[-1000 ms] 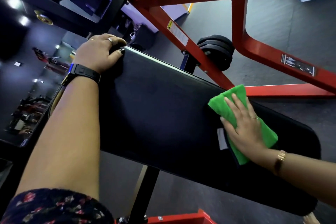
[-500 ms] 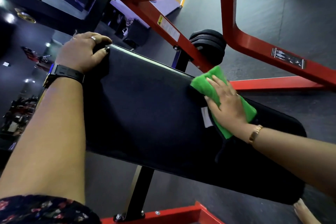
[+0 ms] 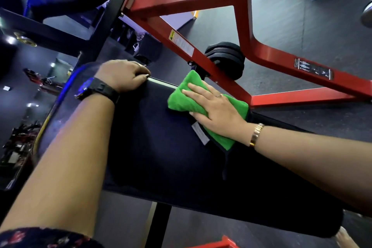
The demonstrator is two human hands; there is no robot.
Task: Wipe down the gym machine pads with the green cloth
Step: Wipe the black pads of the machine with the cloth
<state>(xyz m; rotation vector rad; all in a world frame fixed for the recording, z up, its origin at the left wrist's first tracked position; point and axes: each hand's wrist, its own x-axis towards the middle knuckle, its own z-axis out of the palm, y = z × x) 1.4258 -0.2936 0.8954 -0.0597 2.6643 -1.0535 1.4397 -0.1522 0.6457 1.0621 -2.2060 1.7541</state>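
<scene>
Dark rubber gym flooring [image 3: 302, 16] backs the red steel machine frame [image 3: 267, 54] at 1 o'clock. At centre, the long black vinyl pad [image 3: 161, 147] is gripped at its 11 o'clock corner by the left hand [image 3: 122, 75], fingers clenched, seemingly to steady it. The right hand [image 3: 213, 110], fingers released flat, presses the folded green cloth [image 3: 185, 96] onto the pad's 12 o'clock edge for even wiping.

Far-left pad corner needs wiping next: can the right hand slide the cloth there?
Probably not fully: the left hand grips that corner of the pad, blocking the green cloth under the right hand.

Green cloth [image 3: 181, 96], black pad [image 3: 161, 147], red frame [image 3: 271, 56], floral-patterned sleeve [image 3: 40, 237].
</scene>
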